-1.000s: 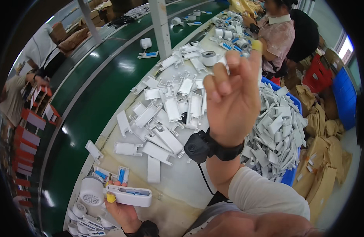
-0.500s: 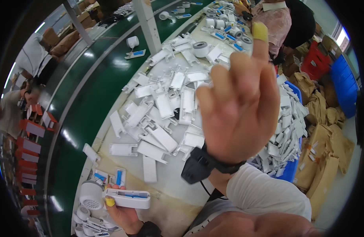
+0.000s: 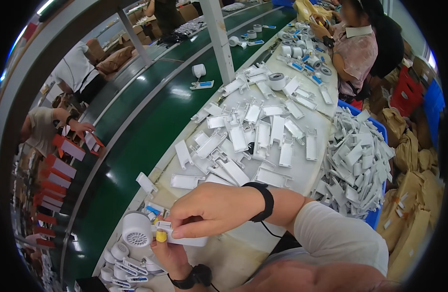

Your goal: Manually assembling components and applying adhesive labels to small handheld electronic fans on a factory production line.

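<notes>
Low at the left, my left hand [image 3: 173,257] grips a white handheld device with a round grilled head [image 3: 136,230] and a flat handle. A yellow wrap covers the thumb tip of that hand. Over the handle, my right hand [image 3: 216,208] is closed, its thumb and bent fingers pinching at the end near the head. The back of this hand hides most of the handle, and its inside does not show. Just behind lies a white part with a blue insert [image 3: 153,210]. Nearer me sit several similar round-headed devices [image 3: 120,250].
Loose white handle shells [image 3: 237,138] cover the middle of the table. A blue bin [image 3: 378,216] heaped with white parts stands at the right, brown paper bags [image 3: 404,219] beyond it. A green conveyor [image 3: 141,138] runs along the left. A metal post [image 3: 220,44] rises behind. Co-workers sit nearby.
My right hand has come down from its raised place over the table onto the device's handle. The left hand still holds the device. The view has shifted, so the table appears farther right.
</notes>
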{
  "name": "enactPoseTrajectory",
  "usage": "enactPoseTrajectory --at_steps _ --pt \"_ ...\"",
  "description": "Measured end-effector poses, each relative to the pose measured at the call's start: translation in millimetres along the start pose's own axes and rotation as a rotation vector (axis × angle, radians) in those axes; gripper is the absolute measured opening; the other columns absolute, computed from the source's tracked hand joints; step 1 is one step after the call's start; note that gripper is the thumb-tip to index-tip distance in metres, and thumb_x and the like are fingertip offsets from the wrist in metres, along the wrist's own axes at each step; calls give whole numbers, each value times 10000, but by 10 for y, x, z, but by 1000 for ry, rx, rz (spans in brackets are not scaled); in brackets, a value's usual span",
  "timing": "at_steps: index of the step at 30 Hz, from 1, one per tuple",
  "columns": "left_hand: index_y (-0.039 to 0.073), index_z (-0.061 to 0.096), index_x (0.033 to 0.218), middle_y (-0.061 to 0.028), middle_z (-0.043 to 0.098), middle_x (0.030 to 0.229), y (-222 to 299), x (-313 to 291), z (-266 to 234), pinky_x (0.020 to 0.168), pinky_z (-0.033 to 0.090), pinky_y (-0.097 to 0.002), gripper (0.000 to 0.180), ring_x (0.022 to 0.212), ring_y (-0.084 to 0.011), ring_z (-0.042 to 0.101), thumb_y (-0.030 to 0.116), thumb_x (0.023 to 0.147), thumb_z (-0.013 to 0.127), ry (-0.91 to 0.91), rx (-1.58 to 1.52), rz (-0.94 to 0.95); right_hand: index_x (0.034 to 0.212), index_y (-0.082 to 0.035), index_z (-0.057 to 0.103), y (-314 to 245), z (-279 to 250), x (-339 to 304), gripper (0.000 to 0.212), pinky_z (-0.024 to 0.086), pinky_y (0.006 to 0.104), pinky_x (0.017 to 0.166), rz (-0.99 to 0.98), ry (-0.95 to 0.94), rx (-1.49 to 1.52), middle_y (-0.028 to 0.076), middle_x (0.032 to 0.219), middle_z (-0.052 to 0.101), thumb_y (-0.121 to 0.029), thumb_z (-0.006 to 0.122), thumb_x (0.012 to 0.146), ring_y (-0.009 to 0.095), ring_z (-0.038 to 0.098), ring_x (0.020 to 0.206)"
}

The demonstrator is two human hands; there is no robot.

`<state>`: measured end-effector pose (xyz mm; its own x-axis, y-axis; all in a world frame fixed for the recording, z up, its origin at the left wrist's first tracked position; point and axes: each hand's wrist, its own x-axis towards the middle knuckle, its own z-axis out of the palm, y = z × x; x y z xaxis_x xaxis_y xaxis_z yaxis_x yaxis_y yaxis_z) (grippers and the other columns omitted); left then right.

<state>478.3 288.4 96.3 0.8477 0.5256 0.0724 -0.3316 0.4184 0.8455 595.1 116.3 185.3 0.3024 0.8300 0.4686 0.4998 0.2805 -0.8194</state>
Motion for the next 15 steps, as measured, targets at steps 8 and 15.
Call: enactPoseTrajectory --at_steps 8,15 --pt "-22 488 1147 -138 591 1043 149 13 -16 875 448 -344 353 952 -206 575 123 838 578 8 -68 65 854 -55 601 130 227 83 165 431 311 569 8 44 -118 57 741 570 -216 567 851 221 554 648" --pt "-19 461 1180 -152 587 1054 236 15 -58 895 433 -349 380 1001 -210 555 102 839 578 52 -76 97 990 -38 579 243 361 156 255 443 330 742 -122 187 -282 116 957 567 -234 605 830 261 549 859"
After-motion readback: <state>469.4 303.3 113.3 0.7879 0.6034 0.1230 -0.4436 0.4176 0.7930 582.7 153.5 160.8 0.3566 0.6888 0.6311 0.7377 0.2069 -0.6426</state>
